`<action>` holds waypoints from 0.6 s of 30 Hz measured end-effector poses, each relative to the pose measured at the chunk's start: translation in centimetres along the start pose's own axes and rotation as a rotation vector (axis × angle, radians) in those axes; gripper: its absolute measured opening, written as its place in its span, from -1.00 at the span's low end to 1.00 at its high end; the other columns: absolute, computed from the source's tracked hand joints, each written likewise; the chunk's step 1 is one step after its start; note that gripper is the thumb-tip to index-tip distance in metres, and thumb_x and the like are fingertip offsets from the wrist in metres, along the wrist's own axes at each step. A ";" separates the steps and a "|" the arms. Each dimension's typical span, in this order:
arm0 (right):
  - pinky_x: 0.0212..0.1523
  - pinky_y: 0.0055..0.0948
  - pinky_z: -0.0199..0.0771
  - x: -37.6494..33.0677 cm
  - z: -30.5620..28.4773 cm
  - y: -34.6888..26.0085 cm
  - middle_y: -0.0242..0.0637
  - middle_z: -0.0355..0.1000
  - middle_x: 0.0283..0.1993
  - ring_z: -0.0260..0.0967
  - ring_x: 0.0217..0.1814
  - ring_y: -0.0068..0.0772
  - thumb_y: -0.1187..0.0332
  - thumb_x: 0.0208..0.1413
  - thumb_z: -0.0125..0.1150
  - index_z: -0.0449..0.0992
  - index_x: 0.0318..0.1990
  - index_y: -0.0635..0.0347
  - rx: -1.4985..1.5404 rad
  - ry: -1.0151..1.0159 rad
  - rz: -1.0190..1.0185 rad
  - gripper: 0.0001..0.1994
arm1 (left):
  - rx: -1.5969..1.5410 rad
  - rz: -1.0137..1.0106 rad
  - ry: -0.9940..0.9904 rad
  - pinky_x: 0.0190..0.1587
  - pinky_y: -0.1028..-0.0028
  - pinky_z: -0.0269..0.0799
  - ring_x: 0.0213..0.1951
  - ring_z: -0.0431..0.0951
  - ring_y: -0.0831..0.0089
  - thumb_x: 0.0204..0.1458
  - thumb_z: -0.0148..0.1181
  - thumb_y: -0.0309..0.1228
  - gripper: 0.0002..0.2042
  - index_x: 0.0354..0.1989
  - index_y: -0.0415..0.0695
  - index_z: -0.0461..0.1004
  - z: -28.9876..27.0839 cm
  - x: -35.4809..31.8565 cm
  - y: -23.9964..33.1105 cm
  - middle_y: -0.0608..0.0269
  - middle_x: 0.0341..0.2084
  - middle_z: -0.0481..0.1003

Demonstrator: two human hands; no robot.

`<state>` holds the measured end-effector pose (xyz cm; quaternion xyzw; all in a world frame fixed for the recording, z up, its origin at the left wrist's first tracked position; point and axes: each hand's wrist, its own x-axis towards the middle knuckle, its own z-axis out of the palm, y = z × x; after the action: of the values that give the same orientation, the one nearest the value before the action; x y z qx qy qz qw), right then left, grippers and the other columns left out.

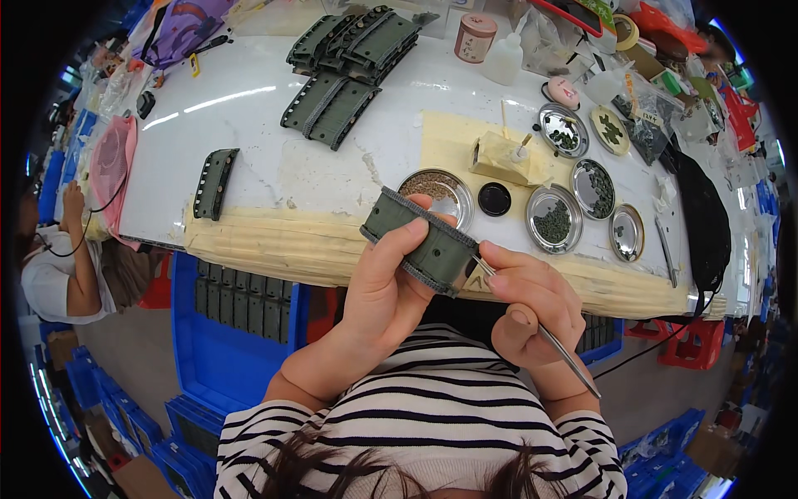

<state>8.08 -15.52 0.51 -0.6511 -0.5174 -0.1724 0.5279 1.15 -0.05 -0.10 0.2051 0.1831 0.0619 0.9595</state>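
My left hand (390, 283) is closed round a dark green, slightly curved panel (438, 254) with ribbed edges and small holes, held tilted above the table's front edge. In my right hand (537, 309) is a pair of metal tweezers (568, 360). Their tip meets the panel's right end; whether it grips a small piece there I cannot tell. Just behind the panel, partly hidden by it, sits a round metal dish of small brown pieces (426, 182). Another green panel (216, 184) lies alone at the left of the table, and a stack of similar panels (353, 46) is at the back.
On the right stand metal dishes of small dark green parts (554, 220), a black round lid (495, 200), a taped block (502, 160) and a second metal tool (666, 252). A white squeeze bottle (503, 60) is behind. Below the table is a blue crate (224, 349) with panels. Another person (71, 266) sits left.
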 end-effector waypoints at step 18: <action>-0.25 -0.33 0.59 -0.4 0.2 -0.3 -0.14 0.47 -0.28 0.52 -0.13 -0.03 0.51 0.08 0.16 0.42 -0.15 0.35 -0.020 -0.008 0.002 -0.81 | 0.039 0.024 -0.008 -0.14 0.41 0.49 -0.17 0.51 0.45 0.13 0.05 -0.37 -0.73 0.00 -0.07 0.32 0.0 -0.2 -0.1 0.21 -0.21 0.48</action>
<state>7.62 -15.59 0.24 -0.6576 -0.5172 -0.1745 0.5192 1.01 -0.17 -0.08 0.2262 0.1779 0.0689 0.9552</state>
